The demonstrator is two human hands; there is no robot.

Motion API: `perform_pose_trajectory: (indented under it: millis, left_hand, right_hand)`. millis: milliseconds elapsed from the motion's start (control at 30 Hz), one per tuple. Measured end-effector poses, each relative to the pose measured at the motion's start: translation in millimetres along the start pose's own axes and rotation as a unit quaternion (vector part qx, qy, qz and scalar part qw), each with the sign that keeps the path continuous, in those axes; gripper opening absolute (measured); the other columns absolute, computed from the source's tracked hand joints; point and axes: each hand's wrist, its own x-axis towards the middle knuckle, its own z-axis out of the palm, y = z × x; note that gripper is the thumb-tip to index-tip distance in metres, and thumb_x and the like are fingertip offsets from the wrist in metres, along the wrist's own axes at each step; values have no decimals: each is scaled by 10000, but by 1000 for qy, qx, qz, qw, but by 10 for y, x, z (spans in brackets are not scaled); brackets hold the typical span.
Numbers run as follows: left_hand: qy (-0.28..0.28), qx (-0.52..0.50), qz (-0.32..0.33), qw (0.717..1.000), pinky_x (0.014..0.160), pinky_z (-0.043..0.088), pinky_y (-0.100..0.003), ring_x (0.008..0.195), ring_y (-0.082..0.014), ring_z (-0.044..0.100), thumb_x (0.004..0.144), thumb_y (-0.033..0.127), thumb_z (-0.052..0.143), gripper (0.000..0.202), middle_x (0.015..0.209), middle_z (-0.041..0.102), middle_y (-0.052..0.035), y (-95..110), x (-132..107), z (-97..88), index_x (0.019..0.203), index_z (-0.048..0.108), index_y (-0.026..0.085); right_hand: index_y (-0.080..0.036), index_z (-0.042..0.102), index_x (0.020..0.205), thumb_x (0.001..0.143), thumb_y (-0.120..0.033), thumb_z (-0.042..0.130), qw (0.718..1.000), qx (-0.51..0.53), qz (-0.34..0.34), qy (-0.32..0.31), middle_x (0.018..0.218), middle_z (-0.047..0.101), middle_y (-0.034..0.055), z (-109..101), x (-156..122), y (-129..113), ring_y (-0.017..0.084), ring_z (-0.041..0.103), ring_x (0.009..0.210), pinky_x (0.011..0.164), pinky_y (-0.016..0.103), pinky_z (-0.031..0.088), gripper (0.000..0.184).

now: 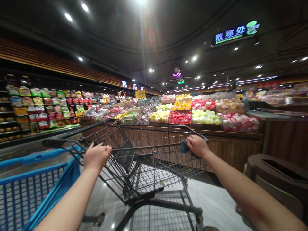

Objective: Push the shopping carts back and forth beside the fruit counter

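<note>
A dark wire shopping cart (154, 175) stands sideways in front of me, with its handle end to the left. My left hand (97, 156) is closed around the cart's metal rail near the handle end. On the far right part of the same top rail, my right hand (197, 146) grips a blue-grey cloth (184, 147), its fingers wrapped over cloth and rail. The cloth is partly hidden by that hand. The cart's wire basket holds nothing that I can see.
Close by on the left is a blue plastic basket (36, 179). A brown bin (276, 186) stands at the right. Behind the cart, a wooden display counter (231, 146) bears wrapped sweets (180, 117). Shelves of packaged snacks (43, 109) line the left wall.
</note>
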Motion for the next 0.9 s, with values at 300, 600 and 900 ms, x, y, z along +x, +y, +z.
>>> perform_pose_trajectory:
  millis: [300, 600, 900]
  left_hand:
    - [-20, -8, -16, 1000, 1084, 159, -694, 1393, -327, 372, 927, 380, 291, 494, 1455, 503, -86, 251, 53, 5, 1307, 591, 281]
    - [-39, -35, -72, 996, 1067, 89, -733, 1319, -342, 463, 934, 441, 360, 407, 1285, 657, -44, 637, 105, 136, 973, 753, 343]
    - [-7, -55, -96, 994, 1098, 72, -694, 1357, -325, 415, 917, 370, 386, 406, 1220, 695, -31, 651, 62, 196, 805, 774, 329]
  right_hand:
    - [-197, 672, 751, 935, -317, 394, 988, -70, 140, -10, 842, 668, 70, 44, -23, 191, 189, 563, 782, 699, 317, 306, 354]
    - [-215, 675, 829, 951, -394, 419, 998, 31, 47, 5, 868, 656, 55, 103, 538, -1520, 187, 562, 818, 714, 320, 294, 334]
    - [-209, 653, 923, 983, -398, 379, 997, 54, -46, -17, 930, 645, 75, 129, 685, -1885, 184, 557, 850, 696, 298, 302, 339]
